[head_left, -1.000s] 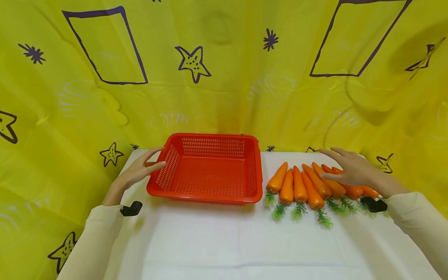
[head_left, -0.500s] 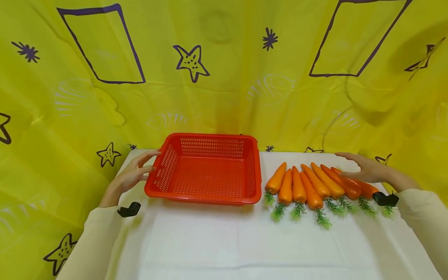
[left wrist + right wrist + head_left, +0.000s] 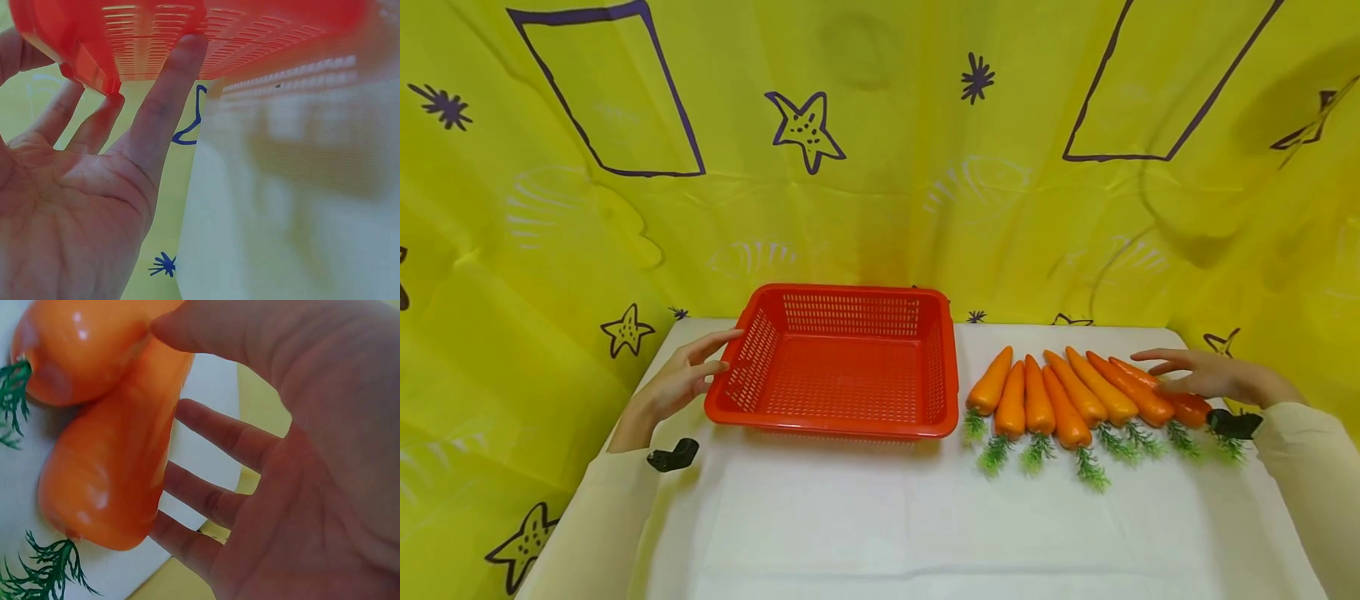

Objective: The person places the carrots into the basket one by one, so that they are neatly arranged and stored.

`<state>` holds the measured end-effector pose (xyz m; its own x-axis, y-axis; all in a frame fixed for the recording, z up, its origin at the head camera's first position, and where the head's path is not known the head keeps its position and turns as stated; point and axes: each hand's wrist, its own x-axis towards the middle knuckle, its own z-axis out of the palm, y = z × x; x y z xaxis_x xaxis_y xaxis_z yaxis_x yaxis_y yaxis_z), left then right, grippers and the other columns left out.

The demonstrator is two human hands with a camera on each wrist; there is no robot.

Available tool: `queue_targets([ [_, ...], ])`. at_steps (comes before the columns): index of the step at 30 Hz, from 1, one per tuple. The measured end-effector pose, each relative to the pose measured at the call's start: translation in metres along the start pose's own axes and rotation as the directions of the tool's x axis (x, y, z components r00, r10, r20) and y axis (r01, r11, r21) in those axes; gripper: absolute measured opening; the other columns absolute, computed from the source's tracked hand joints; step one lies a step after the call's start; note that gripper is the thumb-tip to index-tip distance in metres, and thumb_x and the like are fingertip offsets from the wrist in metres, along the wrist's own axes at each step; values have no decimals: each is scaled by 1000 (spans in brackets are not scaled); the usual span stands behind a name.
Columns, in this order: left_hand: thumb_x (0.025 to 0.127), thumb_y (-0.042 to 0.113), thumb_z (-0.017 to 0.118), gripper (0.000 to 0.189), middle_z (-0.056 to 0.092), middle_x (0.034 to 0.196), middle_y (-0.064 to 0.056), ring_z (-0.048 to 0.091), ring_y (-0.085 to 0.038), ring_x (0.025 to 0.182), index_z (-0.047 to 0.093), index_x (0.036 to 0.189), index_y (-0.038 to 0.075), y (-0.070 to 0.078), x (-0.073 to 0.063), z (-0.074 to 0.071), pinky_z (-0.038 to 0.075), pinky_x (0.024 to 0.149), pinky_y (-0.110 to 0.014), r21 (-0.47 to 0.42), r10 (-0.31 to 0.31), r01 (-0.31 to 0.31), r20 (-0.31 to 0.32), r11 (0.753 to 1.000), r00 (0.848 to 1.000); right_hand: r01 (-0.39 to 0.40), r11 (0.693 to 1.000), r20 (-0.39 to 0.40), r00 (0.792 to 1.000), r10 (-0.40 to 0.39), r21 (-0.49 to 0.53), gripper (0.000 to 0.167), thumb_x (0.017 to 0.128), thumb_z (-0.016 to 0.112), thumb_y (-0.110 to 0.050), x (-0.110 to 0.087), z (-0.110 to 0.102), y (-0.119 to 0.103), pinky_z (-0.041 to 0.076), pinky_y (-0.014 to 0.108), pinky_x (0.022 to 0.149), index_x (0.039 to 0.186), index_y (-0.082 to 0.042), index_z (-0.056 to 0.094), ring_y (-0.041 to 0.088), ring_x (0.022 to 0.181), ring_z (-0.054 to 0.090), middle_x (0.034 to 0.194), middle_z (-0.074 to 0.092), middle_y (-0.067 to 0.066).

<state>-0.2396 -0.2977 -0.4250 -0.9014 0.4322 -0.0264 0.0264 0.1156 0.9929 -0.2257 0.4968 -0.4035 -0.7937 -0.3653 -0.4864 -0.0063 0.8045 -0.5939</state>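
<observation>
A red perforated plastic basket [image 3: 831, 432] stands on the table, its inside bare. At its left side my left hand [image 3: 679, 385] has its fingertips right at the rim; in the left wrist view the fairly straight fingers [image 3: 150, 125] reach up to the outer wall. Several orange carrots [image 3: 1070, 417] with feathery green tops lie fanned out right of the basket. Over the rightmost carrot [image 3: 112, 469] is my right hand [image 3: 1213, 375]. In the right wrist view its thumb is by the neighbouring carrot [image 3: 87, 350], while the other fingers extend along the far side of the rightmost one.
The table [image 3: 820, 517] wears a white cover. A yellow curtain [image 3: 887, 225] with dark star drawings rises behind the table and along both sides. The basket stands close to the back edge, near the curtain. A black camera mount sits at each wrist.
My right hand has moved right, off the middle carrots, and lowered over the rightmost one. My left hand has drawn slightly back along the basket's left rim. The carrots keep their layout.
</observation>
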Motion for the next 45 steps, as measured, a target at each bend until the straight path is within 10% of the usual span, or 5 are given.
queue_targets([
  [8, 106, 1, 50, 56, 7, 172, -12, 52, -16, 121, 36, 159, 6, -2, -7, -1, 57, 90, -31, -15, 0, 0, -16, 1000, 1000, 18, 990, 49, 999, -25, 142, 62, 105, 58, -18, 1, -2, 13, 54, 41, 83, 161, -18, 32, 30, 118, 57, 146, 34, 45],
  [16, 107, 4, 48, 56, 33, 159, -5, 53, -16, 122, 33, 161, 7, -5, -9, -1, 56, 92, -28, -20, 14, -14, -15, 1000, 1000, 48, 975, 17, 998, -52, 216, 62, 106, 57, -17, 1, 4, 19, 59, 41, 78, 162, -30, 33, 18, 107, 63, 145, 27, 51],
  [25, 108, 6, 48, 56, 26, 163, -10, 54, -16, 123, 31, 162, 9, -6, -6, 2, 55, 92, -28, -29, 6, -6, -7, 1000, 1000, 30, 971, -1, 1000, -30, 239, 61, 105, 58, -19, -2, 8, 24, 60, 43, 79, 160, -34, 36, 25, 108, 63, 144, 28, 51],
  [32, 107, 3, 47, 52, -1, 174, -5, 7, -48, 153, 35, 158, 2, 0, -2, 5, 52, 95, -25, 60, 31, -31, -14, 998, 999, 29, 965, -13, 1000, -27, 260, 61, 105, 59, -18, -2, 8, 26, 61, 46, 77, 159, -36, 37, 28, 106, 65, 142, 30, 51],
  [45, 106, 3, 50, 44, 14, 172, -5, 12, -43, 152, 45, 149, 0, -4, -4, 6, 53, 93, -28, 52, 47, -46, -31, 998, 998, 38, 962, -18, 999, -34, 269, 52, 105, 58, -16, 0, 11, 27, 60, 46, 76, 152, -36, 49, 27, 101, 64, 137, 39, 45],
])
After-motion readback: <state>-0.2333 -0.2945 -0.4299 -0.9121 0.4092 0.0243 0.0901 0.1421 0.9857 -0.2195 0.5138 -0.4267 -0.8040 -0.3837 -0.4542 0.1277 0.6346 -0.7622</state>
